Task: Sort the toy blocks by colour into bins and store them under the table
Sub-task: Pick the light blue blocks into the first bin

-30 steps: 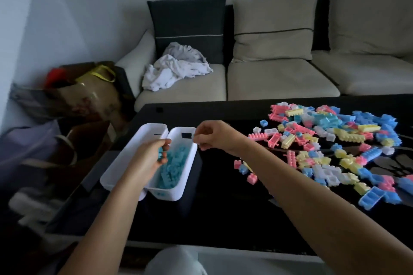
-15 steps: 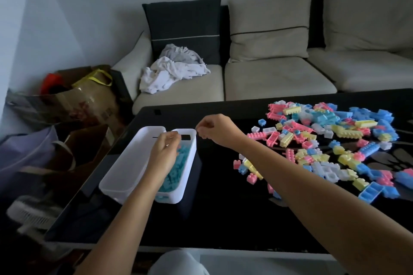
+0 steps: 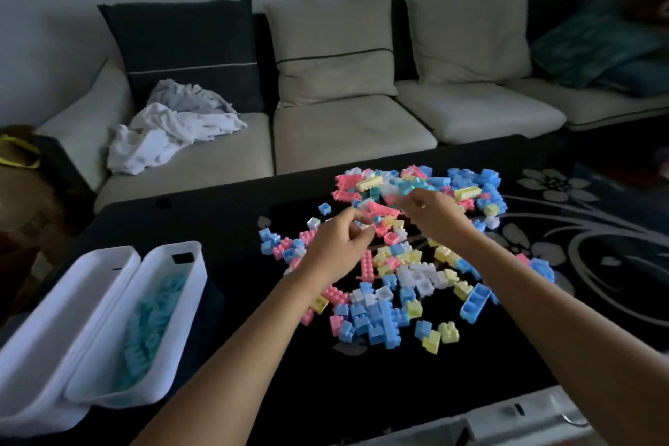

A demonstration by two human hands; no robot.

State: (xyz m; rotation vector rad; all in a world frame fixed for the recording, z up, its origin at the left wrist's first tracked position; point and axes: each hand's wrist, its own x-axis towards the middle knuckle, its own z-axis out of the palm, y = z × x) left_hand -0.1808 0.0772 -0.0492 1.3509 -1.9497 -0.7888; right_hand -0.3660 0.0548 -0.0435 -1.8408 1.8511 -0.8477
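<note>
A pile of pink, blue, yellow, white and teal toy blocks (image 3: 402,275) is spread over the black table (image 3: 224,228). My left hand (image 3: 336,246) is over the pile's near-left part, and its thumb and curled fingers pinch a small pale blue block (image 3: 364,224). My right hand (image 3: 432,215) reaches over the pile's far middle and pinches a blurred teal block (image 3: 394,196). Two white bins stand side by side at the table's left end. The right bin (image 3: 188,286) holds several teal blocks (image 3: 148,329). The left bin (image 3: 61,329) shows only white inside.
A beige sofa (image 3: 347,134) with cushions and a crumpled white cloth (image 3: 170,130) runs behind the table. Bags (image 3: 21,170) sit on the floor at left. A dark flower-patterned rug (image 3: 593,239) lies to the right.
Both hands left the bins and moved right to the block pile, where each now pinches a block. The camera swung right and down.
</note>
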